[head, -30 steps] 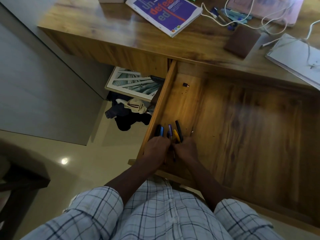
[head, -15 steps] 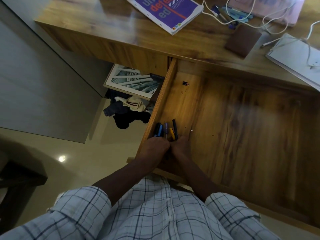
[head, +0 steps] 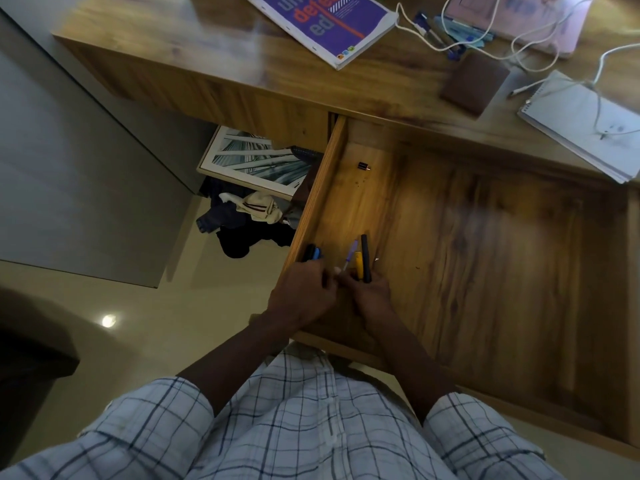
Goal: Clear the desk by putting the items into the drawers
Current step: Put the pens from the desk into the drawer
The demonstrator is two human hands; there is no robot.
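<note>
Visitor: Hands, please. Where are they?

Watcher: Both reach down into the open drawer (head: 485, 271), at its near left corner. The left hand (head: 304, 296) sits just inside the drawer's left wall, back of the hand up. The right hand (head: 372, 294) is just beside it, and their fingertips almost meet.

Visitor: And the arms?

Watcher: Bare forearms slope forward and inward from checked sleeves (head: 149, 427), forming a narrow V.

Visitor: Is the right hand holding anything?

Watcher: Yes. Its fingers curl round a black pen (head: 364, 251) and a yellow pen (head: 359, 266), which stick out away from the person over the drawer floor.

Visitor: The left?

Watcher: Its fingers are bent. A blue pen (head: 317, 253) and a dark pen (head: 309, 252) poke out from under its knuckles, against the wall. Whether it grips them, I cannot tell.

Visitor: Anything between the two hands?

Watcher: A purple pen (head: 352, 249), tilted, with its near end at the fingertips. Which hand has it is unclear.

Visitor: What else is in the drawer?

Watcher: A small black piece (head: 363, 165) lies farther back, well apart from the hands.

Visitor: On the desk (head: 207, 46)?

Watcher: A purple book (head: 325, 22), a brown wallet (head: 474, 83), a notepad (head: 581, 126), a white cable (head: 519, 46) and some loose pens (head: 446, 32).
</note>
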